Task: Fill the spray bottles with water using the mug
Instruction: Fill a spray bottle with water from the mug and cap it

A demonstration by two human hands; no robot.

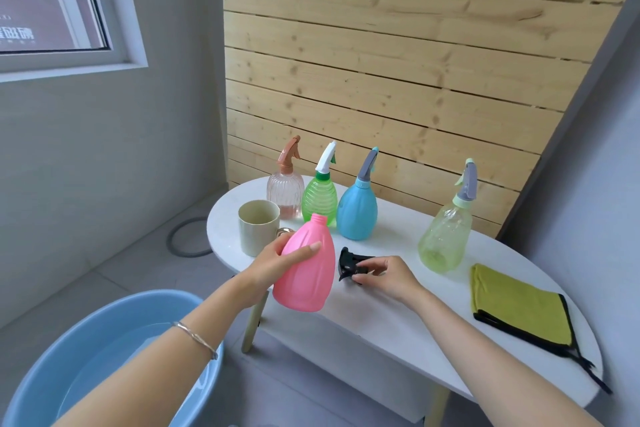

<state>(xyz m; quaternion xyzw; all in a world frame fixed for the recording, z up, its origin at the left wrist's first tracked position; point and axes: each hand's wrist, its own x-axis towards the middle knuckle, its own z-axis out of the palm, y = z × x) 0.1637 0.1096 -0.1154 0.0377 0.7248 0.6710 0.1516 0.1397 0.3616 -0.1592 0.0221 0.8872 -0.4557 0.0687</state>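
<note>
While left fingers [304,251] wrap pink bottle [306,274], right hand [388,276] pinches black sprayer [349,263]

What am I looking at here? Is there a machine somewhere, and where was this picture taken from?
No machine: a person wears a camera on the head, looking down at their own two bare hands. The left hand holds a pink bottle with its top off, tilted over the edge of the white table. The right hand has its grip on the black spray head lying on the table. Also on it: a beige mug, four capped spray bottles along the back, and a folded green cloth. A blue basin of water sits on the floor.
</note>
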